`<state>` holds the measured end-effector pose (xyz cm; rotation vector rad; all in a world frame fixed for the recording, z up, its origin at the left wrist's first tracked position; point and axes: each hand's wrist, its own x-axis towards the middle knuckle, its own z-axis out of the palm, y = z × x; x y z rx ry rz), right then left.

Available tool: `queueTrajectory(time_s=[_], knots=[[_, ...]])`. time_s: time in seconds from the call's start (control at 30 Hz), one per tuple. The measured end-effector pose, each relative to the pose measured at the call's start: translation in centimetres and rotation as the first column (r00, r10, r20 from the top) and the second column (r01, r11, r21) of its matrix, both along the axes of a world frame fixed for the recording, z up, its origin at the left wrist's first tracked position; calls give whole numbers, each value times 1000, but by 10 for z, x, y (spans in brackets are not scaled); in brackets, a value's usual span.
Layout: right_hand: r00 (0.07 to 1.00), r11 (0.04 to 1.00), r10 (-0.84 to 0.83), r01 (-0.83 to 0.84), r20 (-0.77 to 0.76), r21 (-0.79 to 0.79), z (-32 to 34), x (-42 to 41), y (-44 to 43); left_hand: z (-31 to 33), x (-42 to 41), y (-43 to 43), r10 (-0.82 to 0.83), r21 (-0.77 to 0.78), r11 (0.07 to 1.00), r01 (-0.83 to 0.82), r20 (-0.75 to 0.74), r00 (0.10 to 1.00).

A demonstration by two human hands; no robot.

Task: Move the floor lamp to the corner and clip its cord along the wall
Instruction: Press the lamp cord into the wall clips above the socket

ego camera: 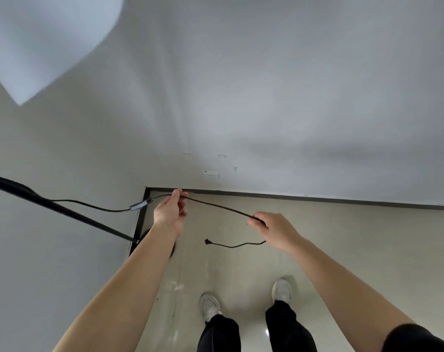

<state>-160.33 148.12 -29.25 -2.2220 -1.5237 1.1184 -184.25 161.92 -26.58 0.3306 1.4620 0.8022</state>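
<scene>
You already have the lamp (58, 209) standing in the far-left corner, so you look to be on the cord step. Your left hand (169, 213) pinches the cord (215, 204) just right of its inline switch (139, 205); your right hand (273, 226) is closed around it further along, the plug end (207, 241) trailing on the floor (342, 250). No clips show. Next, probably press that stretched length low against the far wall (266, 110).

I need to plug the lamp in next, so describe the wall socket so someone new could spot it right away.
Start at the corner where the lamp pole stands and follow the dark baseboard to the right. Low on the white wall just above it, beyond the left hand, sits the wall socket. It is a small white rectangular plate; the nearby marks are only faint scuffs.
</scene>
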Motion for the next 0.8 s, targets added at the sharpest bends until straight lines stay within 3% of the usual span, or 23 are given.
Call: queueTrajectory(time_s=[0.17, 0.27, 0.33, 0.57, 0.8], knots=[[986, 991, 117, -109, -123, 73, -22, 8, 24, -28, 22, -10, -197, -60, 978, 198, 27, 980], [975, 981, 180, -169, -129, 94, -41, 13, 41, -55, 48, -24, -249, -62, 964, 258, 124, 961], [975, 978, 190, -178, -118, 107, -58, 21, 51, -76, 64, -27, -202, -5, 979, 206, 166, 965], [975, 979, 142, -114, -168, 168, -137, 44, 66, -143, 84, 2, -80, 194, 978, 81, -13, 997], [980, 979, 25, 16, -198, 201, -233, 58, 90, -213, 65, 47, 50, 305, 952, -40, -24, 998]])
